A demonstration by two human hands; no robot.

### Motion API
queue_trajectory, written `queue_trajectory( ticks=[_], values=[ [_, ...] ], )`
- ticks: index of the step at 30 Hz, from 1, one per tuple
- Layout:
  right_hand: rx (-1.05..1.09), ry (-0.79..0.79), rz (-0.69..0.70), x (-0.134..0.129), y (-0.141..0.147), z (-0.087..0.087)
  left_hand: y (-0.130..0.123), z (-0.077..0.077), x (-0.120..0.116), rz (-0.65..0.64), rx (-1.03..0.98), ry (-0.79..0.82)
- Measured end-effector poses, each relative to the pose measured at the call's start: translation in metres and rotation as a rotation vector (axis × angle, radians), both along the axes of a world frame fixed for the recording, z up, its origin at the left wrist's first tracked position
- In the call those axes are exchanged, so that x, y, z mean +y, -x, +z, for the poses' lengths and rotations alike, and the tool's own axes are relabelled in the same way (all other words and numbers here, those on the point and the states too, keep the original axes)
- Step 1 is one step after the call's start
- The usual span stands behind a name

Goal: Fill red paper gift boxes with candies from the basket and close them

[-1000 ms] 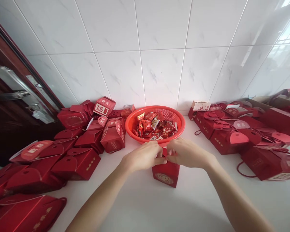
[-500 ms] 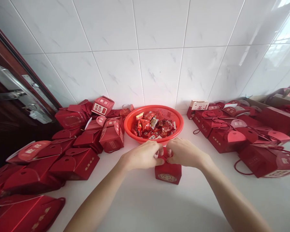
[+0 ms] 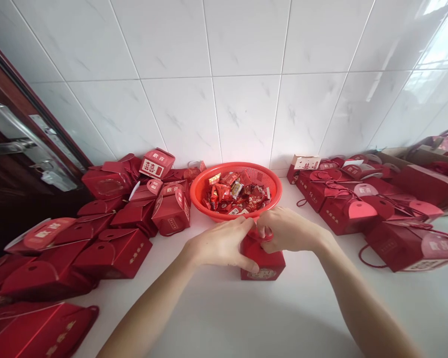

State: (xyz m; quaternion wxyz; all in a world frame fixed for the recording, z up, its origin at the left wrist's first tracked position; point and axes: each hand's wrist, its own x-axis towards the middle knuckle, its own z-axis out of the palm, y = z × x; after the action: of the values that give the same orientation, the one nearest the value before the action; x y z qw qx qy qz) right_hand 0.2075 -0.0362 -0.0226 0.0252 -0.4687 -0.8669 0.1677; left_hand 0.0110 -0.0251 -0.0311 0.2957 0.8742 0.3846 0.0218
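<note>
A small red gift box (image 3: 268, 259) with a pale round emblem on its front stands upright on the white counter (image 3: 209, 313). My left hand (image 3: 218, 242) is closed around the box's left side, thumb across the front and fingers toward the back. At the top, my right hand (image 3: 288, 227) has its fingers curled in on the flap; its fingertips are partly hidden. Just behind the box sits a red plastic basket (image 3: 197, 196), holding wrapped candies (image 3: 236, 191) in red and gold.
Several red boxes (image 3: 114, 253) crowd the left side. More red boxes with cord handles (image 3: 346, 215) stand at the right, beside an open cardboard box (image 3: 395, 154). White wall tiles (image 3: 246, 114) rise behind the basket. A dark door (image 3: 7, 199) is at far left.
My left hand has moved from the box's top to its left side, thumb now down along the front. The box has turned slightly. My right hand stays at the top flap.
</note>
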Motion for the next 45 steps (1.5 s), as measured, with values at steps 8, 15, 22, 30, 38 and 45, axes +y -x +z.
queue_trajectory(
  ticks=[8,15,22,30,38,45],
  values=[
    [-0.054,0.038,0.006,0.004,0.003,-0.005,-0.006,-0.007,0.001,0.008,0.031,0.01],
    [-0.061,0.036,0.013,0.004,0.006,-0.01,-0.006,-0.008,0.002,0.0,0.023,0.007],
    [-0.076,0.04,0.052,0.005,0.004,-0.006,-0.004,-0.006,0.0,0.008,-0.004,0.016],
    [0.043,-0.047,0.016,0.004,-0.013,0.005,-0.001,0.006,-0.003,0.021,-0.061,0.021],
    [0.036,-0.066,-0.056,-0.002,-0.021,0.016,-0.007,0.005,-0.002,0.062,-0.052,0.022],
    [0.062,-0.096,-0.124,-0.005,-0.038,0.02,-0.005,0.004,0.003,-0.004,-0.096,-0.037]
  ],
)
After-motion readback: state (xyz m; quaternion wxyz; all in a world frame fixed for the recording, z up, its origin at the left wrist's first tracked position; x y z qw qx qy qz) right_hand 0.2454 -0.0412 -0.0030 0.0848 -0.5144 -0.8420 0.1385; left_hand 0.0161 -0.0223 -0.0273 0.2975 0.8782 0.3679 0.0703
